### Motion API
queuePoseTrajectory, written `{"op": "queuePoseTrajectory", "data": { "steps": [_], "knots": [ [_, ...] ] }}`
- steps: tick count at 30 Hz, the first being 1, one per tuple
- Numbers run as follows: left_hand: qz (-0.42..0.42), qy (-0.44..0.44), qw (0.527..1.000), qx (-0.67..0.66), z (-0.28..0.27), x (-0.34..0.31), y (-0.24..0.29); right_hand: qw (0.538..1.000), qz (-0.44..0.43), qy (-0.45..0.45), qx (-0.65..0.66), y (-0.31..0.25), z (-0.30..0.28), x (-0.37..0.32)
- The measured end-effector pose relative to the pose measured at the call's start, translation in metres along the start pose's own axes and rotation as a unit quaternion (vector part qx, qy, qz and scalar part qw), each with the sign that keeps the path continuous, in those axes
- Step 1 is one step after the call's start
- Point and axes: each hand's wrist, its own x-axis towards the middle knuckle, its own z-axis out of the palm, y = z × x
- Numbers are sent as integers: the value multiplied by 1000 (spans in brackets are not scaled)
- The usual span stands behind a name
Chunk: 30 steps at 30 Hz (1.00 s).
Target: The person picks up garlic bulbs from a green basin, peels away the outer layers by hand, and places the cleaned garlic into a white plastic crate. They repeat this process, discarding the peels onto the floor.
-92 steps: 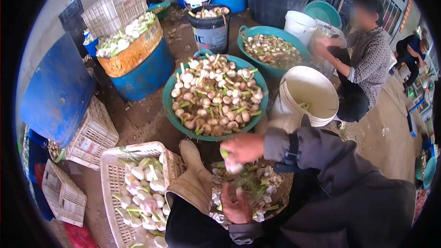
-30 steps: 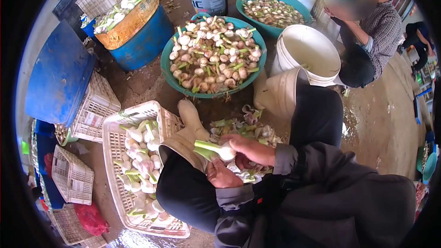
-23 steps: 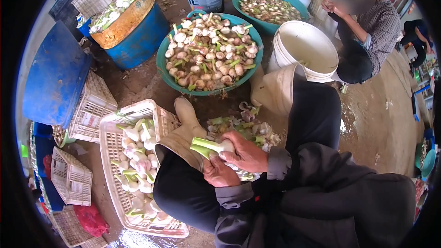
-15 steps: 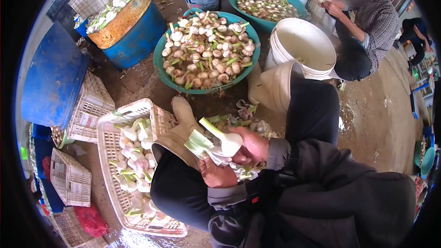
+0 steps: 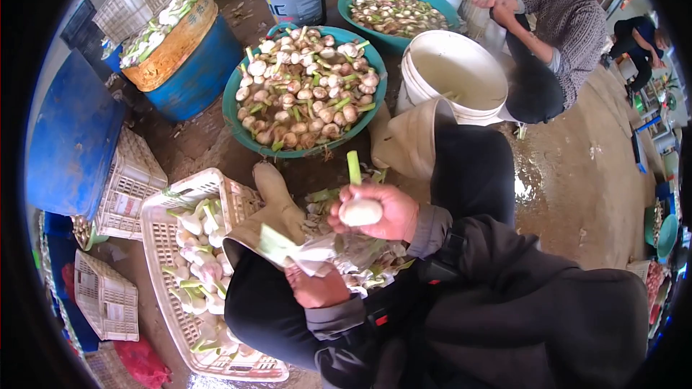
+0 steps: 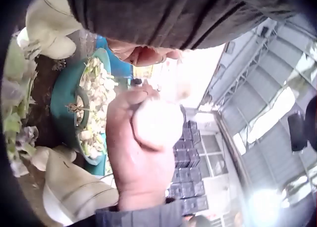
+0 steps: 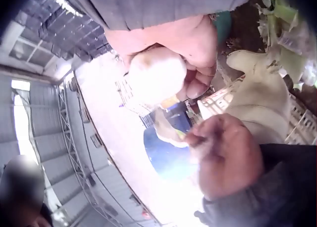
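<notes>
My right hand (image 5: 395, 215) grips a white garlic bulb (image 5: 360, 212) with its green stem standing up, above my lap. In the right wrist view the bulb (image 7: 156, 74) looks smooth and pale in the curled fingers. Down and to the left, my left hand (image 5: 318, 288) pinches a strip of garlic skin (image 5: 282, 246), pale green at one end and papery white at the other. Strip and bulb are apart. Beneath the hands a heap of garlic peelings (image 5: 380, 253) lies on the floor between my boots.
A white crate (image 5: 236, 205) of cleaned garlic stands left of my leg. Ahead is a green tub (image 5: 232, 104) of unpeeled garlic in water, with a white bucket (image 5: 414, 86) to its right. Another person (image 5: 569, 36) sits at the upper right. Blue drums (image 5: 194, 72) stand at the left.
Both hands were together on the garlic bulb; the strip of skin has come off in my left hand, which moved down. My right hand has lifted the bulb and turned its stem upward.
</notes>
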Motion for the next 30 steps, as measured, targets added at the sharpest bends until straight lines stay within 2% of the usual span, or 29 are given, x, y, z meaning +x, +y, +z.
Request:
{"op": "queuePoseTrajectory", "data": {
  "steps": [2, 4, 5, 6, 7, 8, 9, 10, 11, 12, 13, 14, 15, 16, 18, 20, 21, 25, 27, 30],
  "knots": [
    [14, -44, 995, -87, 4, -2, 6, 999, -29, -19, 19, -15, 3, -1],
    [-30, -98, 965, -243, 8, -2, 11, 998, -57, -6, 19, -26, 19, -6],
    [-32, -102, 963, -246, 12, -5, 10, 998, -59, 3, 23, -29, 24, -6],
    [-3, -95, 987, -130, 15, -9, 8, 998, -62, 3, 20, -33, 21, -7],
    [28, -84, 996, -11, 15, -11, 7, 997, -64, 3, -44, -37, 14, -7],
    [93, -144, 979, 113, 12, -7, 1, 992, -65, 3, -105, -39, 12, -5],
    [118, -209, 929, 281, 7, -7, -5, 982, -74, 5, -172, -41, 10, -4],
    [139, -265, 847, 439, 4, -10, -12, 983, -73, 4, -169, -40, 8, -5],
    [196, -260, 803, 500, 7, -17, -20, 968, -70, 26, -239, -40, 11, -6],
    [195, -257, 803, 502, 12, -21, -15, 948, -66, 49, -309, -39, 15, -6],
    [232, -254, 798, 494, 18, -25, -6, 917, -60, 63, -388, -39, 18, -5],
    [269, -250, 793, 486, 22, -27, -1, 918, -58, 63, -387, -38, 21, -4],
    [208, -249, 863, 387, 23, -24, -1, 902, -32, 93, -420, -37, 22, -4],
    [206, -247, 864, 389, 25, -24, 3, 883, -5, 123, -452, -35, 23, -3],
    [277, -239, 894, 259, 31, -25, 13, 880, -18, 124, -458, -24, 21, 0],
    [280, -242, 898, 239, 33, -23, 13, 867, -15, 98, -488, -17, 21, 1],
    [281, -258, 894, 236, 32, -21, 10, 847, -15, 105, -521, -14, 24, 1],
    [280, -274, 895, 212, 29, -19, 6, 831, 9, 93, -548, -13, 23, 1],
    [281, -273, 898, 200, 27, -19, 5, 835, 59, 71, -542, -13, 25, 0],
    [269, -301, 897, 179, 26, -19, 4, 849, 83, 87, -514, -14, 28, -3]
  ]
}}
